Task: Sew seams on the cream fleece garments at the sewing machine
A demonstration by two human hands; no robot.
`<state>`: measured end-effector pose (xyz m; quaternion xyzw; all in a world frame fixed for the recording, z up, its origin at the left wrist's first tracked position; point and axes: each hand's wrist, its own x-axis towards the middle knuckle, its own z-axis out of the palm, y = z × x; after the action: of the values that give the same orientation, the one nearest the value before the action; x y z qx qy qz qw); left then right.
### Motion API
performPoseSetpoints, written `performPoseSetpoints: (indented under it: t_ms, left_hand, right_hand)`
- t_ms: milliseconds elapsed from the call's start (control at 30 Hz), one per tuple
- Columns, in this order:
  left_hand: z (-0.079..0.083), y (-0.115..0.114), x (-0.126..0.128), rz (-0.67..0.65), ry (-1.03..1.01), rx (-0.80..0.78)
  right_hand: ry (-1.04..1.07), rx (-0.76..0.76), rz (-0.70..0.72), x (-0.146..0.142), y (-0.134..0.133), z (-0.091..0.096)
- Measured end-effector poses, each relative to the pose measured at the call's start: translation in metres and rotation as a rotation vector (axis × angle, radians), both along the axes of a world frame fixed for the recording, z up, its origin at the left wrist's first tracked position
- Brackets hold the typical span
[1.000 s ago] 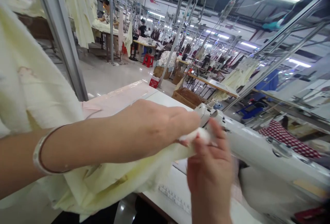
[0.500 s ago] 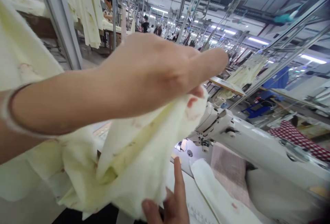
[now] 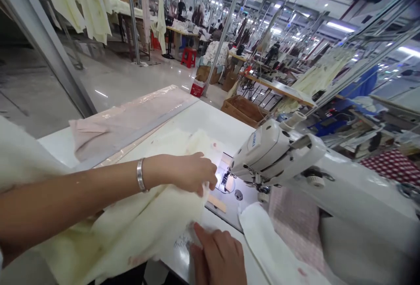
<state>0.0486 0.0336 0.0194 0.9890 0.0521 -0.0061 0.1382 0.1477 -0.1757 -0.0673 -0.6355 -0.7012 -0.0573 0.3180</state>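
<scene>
Pale yellow printed fabric (image 3: 154,219) spreads over the white sewing table and hangs off its front edge. My left hand (image 3: 193,173), with a silver bracelet at the wrist, is closed on the fabric's right edge, just left of the needle area. My right hand (image 3: 221,254) is low on the tabletop, thumb apart from the bent fingers; its index tip is at the fabric's edge, and no grip on it shows. A white sewing machine (image 3: 272,153) stands to the right, its lamp lighting the needle plate (image 3: 229,184).
A white printed piece (image 3: 262,232) and a pinkish cloth (image 3: 293,219) lie under the machine arm. Folded pink fabric (image 3: 131,114) covers the table's far left. A metal post (image 3: 62,53) rises at left. Beyond are a cardboard box (image 3: 244,107) and a red stool (image 3: 188,57).
My left hand has come down from in front of the camera to the table, bringing the fabric down flatter. My right index finger, raised before, is now bent down. The view has tilted downward.
</scene>
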Motion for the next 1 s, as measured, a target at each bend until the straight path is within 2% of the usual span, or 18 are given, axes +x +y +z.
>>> performPoseSetpoints:
  t_ms: [100,200,333,467,533,667,833,1000]
  left_hand:
    - [-0.008,0.001,-0.001,-0.05,-0.028,0.025]
    - [-0.022,0.004,0.004,-0.104,-0.098,0.073]
    - [-0.039,0.004,0.01,-0.072,-0.157,0.124]
    - [-0.049,0.001,0.009,-0.025,-0.206,0.139]
    - [-0.049,0.0,0.007,-0.02,-0.21,0.131]
    - [-0.043,0.001,0.005,-0.027,-0.195,0.083]
    - [-0.034,0.008,0.005,-0.038,-0.155,0.027]
    - [-0.034,0.005,0.014,0.027,-0.137,0.046]
  right_hand:
    - [-0.023,-0.019,0.011,-0.007,0.007,0.002]
    - [-0.045,0.025,0.076,-0.018,0.013,0.003]
    - [-0.052,-0.005,0.152,-0.03,0.022,0.008]
    - [0.129,-0.008,0.183,-0.023,0.024,0.019]
    - [0.177,0.062,0.197,-0.016,0.022,0.023]
    - [0.001,0.134,0.2,-0.008,0.019,0.02]
    - [-0.022,0.146,0.201,-0.008,0.017,0.006]
    - [-0.004,0.12,0.167,-0.011,0.015,-0.001]
